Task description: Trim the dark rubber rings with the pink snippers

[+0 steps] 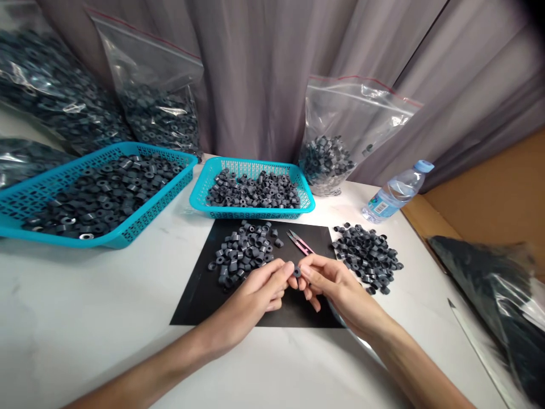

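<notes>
Between my fingertips is a small dark grey ring-shaped part with a round hole facing me. My left hand pinches it from the left, thumb on top. From the other side my right hand grips it with thumb and forefinger, the remaining fingers curled below. Both hands are over a black mat. A pile of the same grey parts lies on the mat beyond my left hand. Pink thread snips rest just past my fingertips. Right of the mat is another heap of grey parts.
Two blue plastic baskets of grey parts stand at the back and left. Zip bags with more parts lean against the curtain. A water bottle stands at right, near a cardboard box and a dark bag.
</notes>
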Tool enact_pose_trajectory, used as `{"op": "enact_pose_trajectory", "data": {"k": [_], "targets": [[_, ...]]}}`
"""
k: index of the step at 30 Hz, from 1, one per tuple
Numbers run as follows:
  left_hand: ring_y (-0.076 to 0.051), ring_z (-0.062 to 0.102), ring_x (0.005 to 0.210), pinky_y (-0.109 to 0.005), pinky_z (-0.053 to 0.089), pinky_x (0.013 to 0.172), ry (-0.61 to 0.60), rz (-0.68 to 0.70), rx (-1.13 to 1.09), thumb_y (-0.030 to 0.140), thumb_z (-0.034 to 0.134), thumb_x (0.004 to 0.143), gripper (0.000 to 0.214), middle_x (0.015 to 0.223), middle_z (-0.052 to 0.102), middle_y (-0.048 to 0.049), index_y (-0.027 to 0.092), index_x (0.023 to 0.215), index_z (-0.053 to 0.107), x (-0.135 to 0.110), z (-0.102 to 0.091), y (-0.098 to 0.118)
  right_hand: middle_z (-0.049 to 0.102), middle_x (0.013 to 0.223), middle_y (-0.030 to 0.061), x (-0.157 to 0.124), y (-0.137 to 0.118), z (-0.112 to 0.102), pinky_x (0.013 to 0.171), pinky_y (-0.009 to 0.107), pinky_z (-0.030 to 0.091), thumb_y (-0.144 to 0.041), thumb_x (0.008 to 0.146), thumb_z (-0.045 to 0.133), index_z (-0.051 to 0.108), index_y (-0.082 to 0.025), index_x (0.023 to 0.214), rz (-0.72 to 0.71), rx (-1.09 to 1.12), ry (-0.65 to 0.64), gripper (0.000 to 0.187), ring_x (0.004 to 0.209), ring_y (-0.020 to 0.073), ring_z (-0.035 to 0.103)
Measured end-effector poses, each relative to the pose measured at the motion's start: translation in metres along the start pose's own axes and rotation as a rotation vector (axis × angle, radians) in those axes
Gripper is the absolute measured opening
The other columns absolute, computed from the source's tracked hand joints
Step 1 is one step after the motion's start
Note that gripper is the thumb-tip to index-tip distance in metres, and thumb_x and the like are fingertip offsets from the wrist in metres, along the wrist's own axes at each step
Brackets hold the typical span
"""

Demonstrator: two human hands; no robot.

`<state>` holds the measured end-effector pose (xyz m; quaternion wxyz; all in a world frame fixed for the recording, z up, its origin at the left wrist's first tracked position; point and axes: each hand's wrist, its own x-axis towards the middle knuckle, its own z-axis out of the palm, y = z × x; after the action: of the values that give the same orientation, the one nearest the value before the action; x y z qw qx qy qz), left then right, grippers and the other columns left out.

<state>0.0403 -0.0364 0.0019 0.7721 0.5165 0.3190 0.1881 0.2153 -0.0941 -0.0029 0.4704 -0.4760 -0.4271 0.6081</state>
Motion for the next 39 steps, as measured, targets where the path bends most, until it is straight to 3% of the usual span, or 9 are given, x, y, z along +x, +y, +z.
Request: {"op": "enact_pose_trajectory", "data": {"k": [6,11,19,30,39], "targets": [[-0.011,0.022,0.061,-0.026,0.022,0.055,-0.006,-0.027,-0.026,0.054,0.054,0.090,0.037,0.067,0.029,0.0065,0.019,0.078,0.051,-0.0006,0.0020,0.0035,0.053,0.071,-0.0008,-0.0008,-0.0014,-0.0012,0.051,0.021,0.043,-0.052,0.091,0.059,0.059,-0.017,0.085,-0.103,-0.241,0.070,0.035,0.063,0.0113,0.050],[-0.011,0.025,0.062,-0.026,0.024,0.057,-0.009,-0.022,-0.036,0.050,0.049,0.094,0.036,0.069,0.032,0.0052,0.018,0.079,0.052,0.0006,0.0005,0.0024,0.060,0.080,0.0013,-0.0019,0.0018,-0.0022,0.056,0.021,0.044,-0.048,0.096,0.052,0.060,-0.018,0.087,-0.197,-0.500,0.126,0.032,0.069,0.0120,0.054],[-0.011,0.025,0.062,-0.025,0.023,0.056,-0.013,-0.027,-0.025,0.048,0.051,0.094,0.034,0.069,0.031,0.0055,0.018,0.078,0.052,0.0007,0.0012,0.0003,0.063,0.081,0.0019,-0.0019,0.0037,-0.0008,0.070,0.025,0.046,-0.042,0.099,0.048,0.061,-0.019,0.087,-0.329,-0.661,0.159,0.029,0.074,0.0142,0.057],[-0.011,0.026,0.063,-0.025,0.024,0.056,-0.012,-0.058,-0.113,0.052,0.058,0.089,0.036,0.072,0.036,0.0039,0.018,0.077,0.052,-0.0002,0.0019,0.0024,0.063,0.081,0.0026,-0.0027,0.0031,0.0000,0.069,0.027,0.046,-0.039,0.099,0.047,0.060,-0.019,0.087,-0.350,-0.691,0.185,0.026,0.073,0.0149,0.056],[-0.010,0.025,0.063,-0.025,0.023,0.056,-0.025,-0.046,-0.094,0.048,0.056,0.092,0.034,0.073,0.038,0.0037,0.017,0.077,0.052,0.0008,0.0006,0.0036,0.063,0.083,0.0018,-0.0021,0.0016,-0.0017,0.070,0.026,0.046,-0.039,0.100,0.047,0.059,-0.020,0.088,-0.342,-0.665,0.165,0.026,0.074,0.0140,0.056]]}}
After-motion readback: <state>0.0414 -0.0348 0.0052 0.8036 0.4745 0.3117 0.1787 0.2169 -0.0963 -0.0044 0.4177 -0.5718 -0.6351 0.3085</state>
